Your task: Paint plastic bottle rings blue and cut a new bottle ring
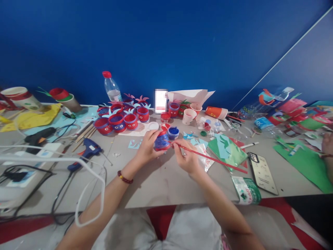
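Wrapped around a small cup (161, 141) painted blue and red, my left hand (148, 148) holds it tilted above the table. My right hand (186, 155) grips a long red paintbrush (213, 159), its tip end at the cup's side; the bristles are too small to make out. Just behind the cup stands an open pot of blue paint (173, 132). A jar of red paint (165, 118) is farther back. To the left sit several painted red and blue cups (117, 122), some with eyes and paper leaves on top.
A blue glue gun (88, 151), a power strip (31, 173) and loose cables lie at left. On the right are white paper cups (189, 116), green sheets (226, 152), a phone (263, 173) and a plastic bottle (267, 126). Another person's hand (327, 143) shows at the right edge.
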